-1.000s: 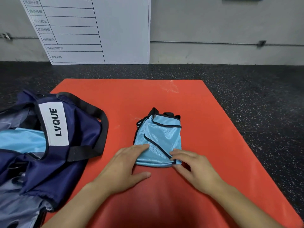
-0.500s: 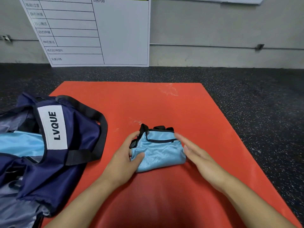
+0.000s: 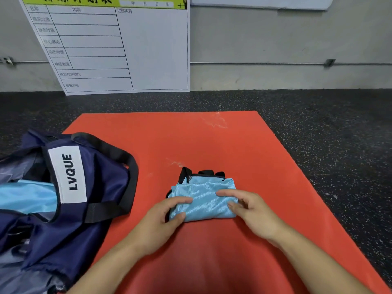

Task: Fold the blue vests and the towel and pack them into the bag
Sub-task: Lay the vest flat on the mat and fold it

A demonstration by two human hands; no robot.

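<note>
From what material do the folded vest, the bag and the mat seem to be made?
Vest: thin synthetic mesh, probably polyester; it shines and shows a fine weave, with black trim.
Bag: smooth woven fabric, perhaps nylon; slight sheen, soft creases, black webbing straps.
Mat: likely foam or rubber; flat matte red surface with pale scuffs. I cannot be sure.

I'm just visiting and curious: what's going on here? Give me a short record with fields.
Surface: red mat on dark speckled floor
Item in work: folded blue vest, black trim, lying on the mat
Left hand: grips the vest's left edge
Right hand: fingers on the vest's right side
Bag: navy, labelled LVQUE, open at left, light blue fabric inside
Background: whiteboard against the wall
</note>
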